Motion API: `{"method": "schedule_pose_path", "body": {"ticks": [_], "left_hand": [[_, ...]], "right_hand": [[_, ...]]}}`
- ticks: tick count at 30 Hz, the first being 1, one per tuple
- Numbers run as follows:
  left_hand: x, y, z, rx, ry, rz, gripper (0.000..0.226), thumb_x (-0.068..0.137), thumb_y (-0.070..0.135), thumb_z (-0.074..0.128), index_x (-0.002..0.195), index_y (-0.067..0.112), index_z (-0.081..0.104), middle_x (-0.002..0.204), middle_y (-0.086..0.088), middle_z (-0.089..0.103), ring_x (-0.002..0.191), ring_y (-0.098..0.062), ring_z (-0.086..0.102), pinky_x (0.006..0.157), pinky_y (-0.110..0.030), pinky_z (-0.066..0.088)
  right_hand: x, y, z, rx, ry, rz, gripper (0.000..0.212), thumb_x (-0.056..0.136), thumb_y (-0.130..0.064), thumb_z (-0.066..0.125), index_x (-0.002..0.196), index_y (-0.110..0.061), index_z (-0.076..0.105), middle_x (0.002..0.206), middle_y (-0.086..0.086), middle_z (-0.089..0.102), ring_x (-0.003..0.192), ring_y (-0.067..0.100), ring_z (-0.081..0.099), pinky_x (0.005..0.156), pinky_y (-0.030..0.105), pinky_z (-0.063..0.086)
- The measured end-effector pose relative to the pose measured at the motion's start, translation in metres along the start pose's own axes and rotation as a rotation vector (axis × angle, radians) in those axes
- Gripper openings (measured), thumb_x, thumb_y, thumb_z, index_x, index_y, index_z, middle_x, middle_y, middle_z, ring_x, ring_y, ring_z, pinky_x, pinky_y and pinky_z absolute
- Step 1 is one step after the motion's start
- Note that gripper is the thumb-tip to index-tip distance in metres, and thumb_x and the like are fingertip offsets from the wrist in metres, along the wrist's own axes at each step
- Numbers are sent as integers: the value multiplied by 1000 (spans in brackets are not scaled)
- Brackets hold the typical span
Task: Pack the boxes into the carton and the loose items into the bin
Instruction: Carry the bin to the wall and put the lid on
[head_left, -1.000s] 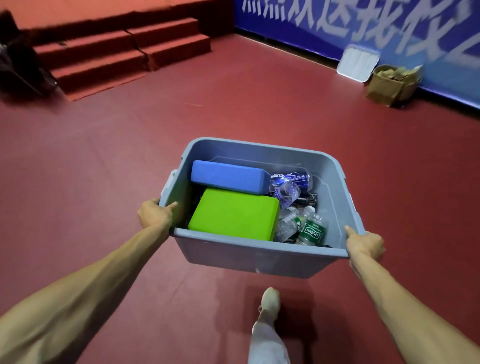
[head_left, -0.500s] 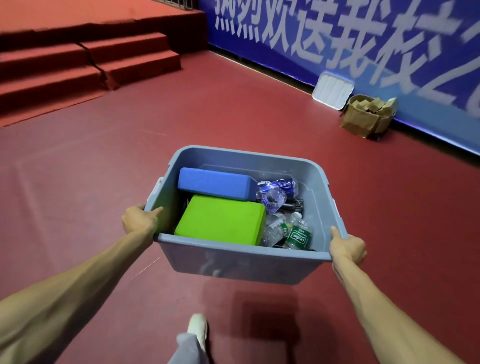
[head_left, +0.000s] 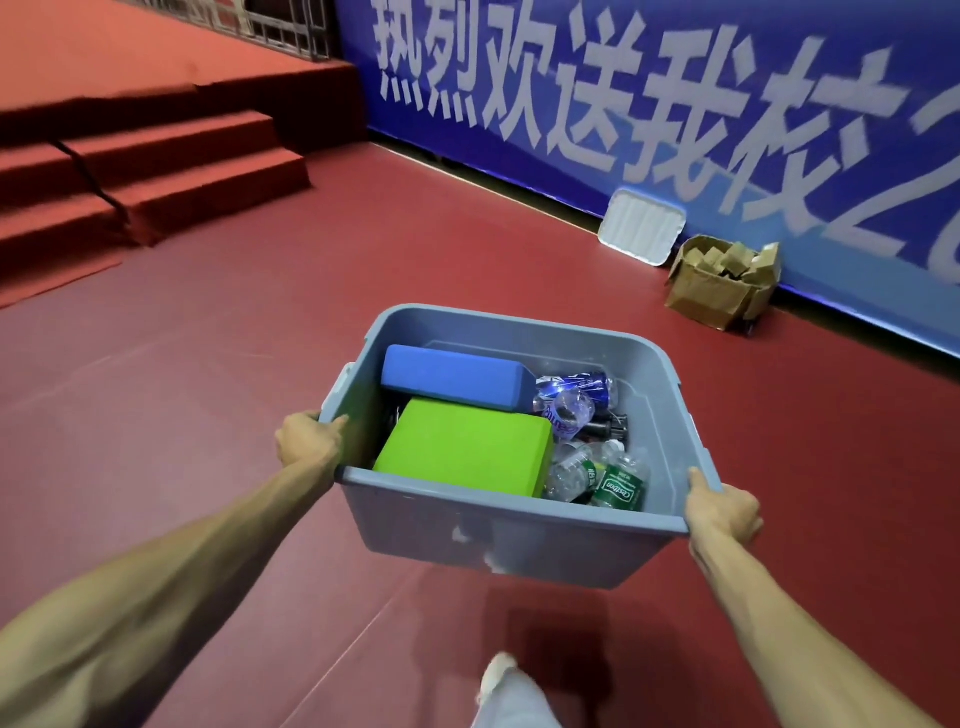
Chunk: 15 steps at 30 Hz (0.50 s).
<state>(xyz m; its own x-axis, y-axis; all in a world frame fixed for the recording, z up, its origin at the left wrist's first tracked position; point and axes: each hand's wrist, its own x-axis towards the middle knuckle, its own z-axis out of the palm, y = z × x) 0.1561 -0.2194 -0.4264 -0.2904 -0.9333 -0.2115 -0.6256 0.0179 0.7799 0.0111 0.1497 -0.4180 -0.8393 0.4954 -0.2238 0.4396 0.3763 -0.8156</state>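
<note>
I carry a grey-blue plastic bin (head_left: 519, 540) above the red floor. My left hand (head_left: 307, 439) grips its left rim and my right hand (head_left: 723, 512) grips its right rim near the front corner. Inside lie a blue foam block (head_left: 457, 376), a green foam block (head_left: 465, 449), a crushed blue can (head_left: 576, 387) and several empty plastic bottles (head_left: 597, 473). A brown carton (head_left: 722, 283) with small cardboard boxes in it stands against the blue wall at the right.
A grey bin lid (head_left: 641, 226) leans on the blue banner wall (head_left: 675, 104) beside the carton. Red carpeted steps (head_left: 171, 171) rise at the left. My foot (head_left: 498, 675) shows at the bottom. Red floor (head_left: 208, 374) stretches around.
I have walked and turned toward the wall with the bin in both hands. The carton, lid and banner have come closer, and the steps have slid left.
</note>
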Motion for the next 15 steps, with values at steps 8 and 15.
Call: {"method": "schedule_pose_path", "body": {"ticks": [8, 15], "left_hand": [[166, 148, 180, 29, -14, 10, 31, 83, 24, 67, 104, 1, 71, 91, -24, 68, 87, -39, 64, 79, -41, 52], [293, 290, 300, 25, -43, 26, 33, 85, 24, 65, 107, 1, 70, 94, -23, 68, 85, -37, 63, 78, -40, 50]], "right_hand": [[190, -120, 162, -12, -5, 25, 40, 87, -29, 67, 111, 3, 68, 115, 29, 64, 114, 43, 53, 94, 41, 44], [324, -252, 272, 17, 16, 38, 38, 88, -27, 66, 113, 2, 68, 115, 29, 64, 115, 43, 53, 94, 41, 45]]}}
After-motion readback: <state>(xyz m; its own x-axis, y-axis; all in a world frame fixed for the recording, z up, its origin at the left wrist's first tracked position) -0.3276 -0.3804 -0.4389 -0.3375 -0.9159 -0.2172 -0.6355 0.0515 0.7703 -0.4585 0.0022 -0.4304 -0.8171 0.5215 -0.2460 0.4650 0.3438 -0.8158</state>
